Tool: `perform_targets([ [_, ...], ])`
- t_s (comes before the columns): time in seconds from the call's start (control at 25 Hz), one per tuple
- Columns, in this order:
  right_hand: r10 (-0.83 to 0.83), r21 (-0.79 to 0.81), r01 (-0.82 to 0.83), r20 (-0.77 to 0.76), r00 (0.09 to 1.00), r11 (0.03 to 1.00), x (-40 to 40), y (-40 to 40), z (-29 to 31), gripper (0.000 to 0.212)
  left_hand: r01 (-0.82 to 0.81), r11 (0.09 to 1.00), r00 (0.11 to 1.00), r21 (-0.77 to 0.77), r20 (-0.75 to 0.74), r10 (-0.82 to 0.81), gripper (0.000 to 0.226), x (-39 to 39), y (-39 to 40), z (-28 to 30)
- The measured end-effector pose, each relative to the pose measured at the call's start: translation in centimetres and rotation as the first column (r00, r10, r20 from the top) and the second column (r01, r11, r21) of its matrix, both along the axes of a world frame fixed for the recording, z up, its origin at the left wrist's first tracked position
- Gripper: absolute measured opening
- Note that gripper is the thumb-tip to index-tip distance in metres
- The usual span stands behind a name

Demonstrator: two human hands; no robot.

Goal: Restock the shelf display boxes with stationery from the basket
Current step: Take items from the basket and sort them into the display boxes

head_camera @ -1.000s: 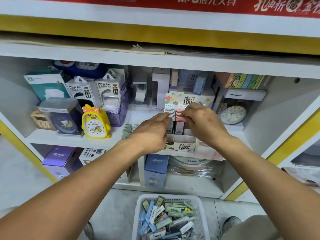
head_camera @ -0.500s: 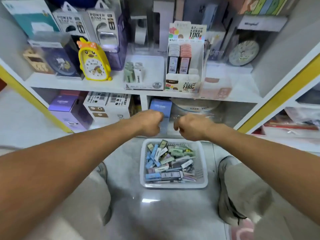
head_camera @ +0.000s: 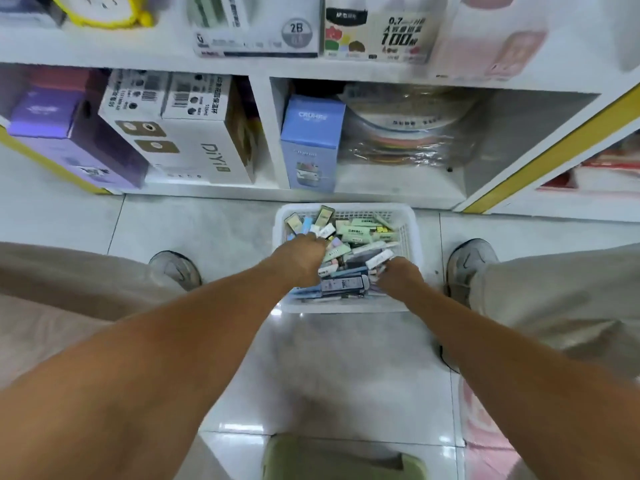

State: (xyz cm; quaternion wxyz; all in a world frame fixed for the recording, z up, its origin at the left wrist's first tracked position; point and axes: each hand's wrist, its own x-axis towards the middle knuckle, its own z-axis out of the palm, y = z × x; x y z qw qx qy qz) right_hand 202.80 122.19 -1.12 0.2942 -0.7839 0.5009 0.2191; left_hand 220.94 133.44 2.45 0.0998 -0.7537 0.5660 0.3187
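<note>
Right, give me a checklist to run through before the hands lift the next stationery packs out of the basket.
1. White plastic mesh basket on the floor between the feet: ok.
2. Small stationery packs left inside: ok, plenty.
3. Left hand down among the packs: ok.
4. Right hand in the basket: ok; grip cannot tell, fingers hidden.
5. White 0.7 display box on the shelf above in view: ok; free slots cannot tell.

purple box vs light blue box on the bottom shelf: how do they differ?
The purple box sits in the left compartment, lying low and angled; the light blue box stands upright in the right compartment, against the divider. Purple is darker and looks wider, though wide-angle distortion may exaggerate that; light blue is narrower and taller. Both are closed cartons with white print on top.
</note>
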Motion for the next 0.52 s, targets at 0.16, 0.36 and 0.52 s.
perform_targets([
  [0.16, -0.060, -0.033, 0.061, 0.021, 0.998, 0.998, -0.8, 1.1, -2.5, 0.026, 0.124, 0.992, 0.989, -0.010, 0.076, -0.123, 0.068, -2.7, -1.0, -3.6],
  [0.36, 0.023, -0.072, -0.023, -0.010, 1.000, 0.997, -1.2, 1.5, -4.4, 0.049, 0.081, 0.997, 0.974, -0.014, 0.215, -0.077, 0.104, -5.3, -2.0, -5.9],
  [0.52, -0.011, -0.126, 0.025, 0.108, 0.994, 0.992, -1.3, 1.5, -5.2, 0.036, -0.031, 0.998, 0.976, -0.060, 0.213, 0.043, 0.103, -6.6, -2.2, -7.0],
])
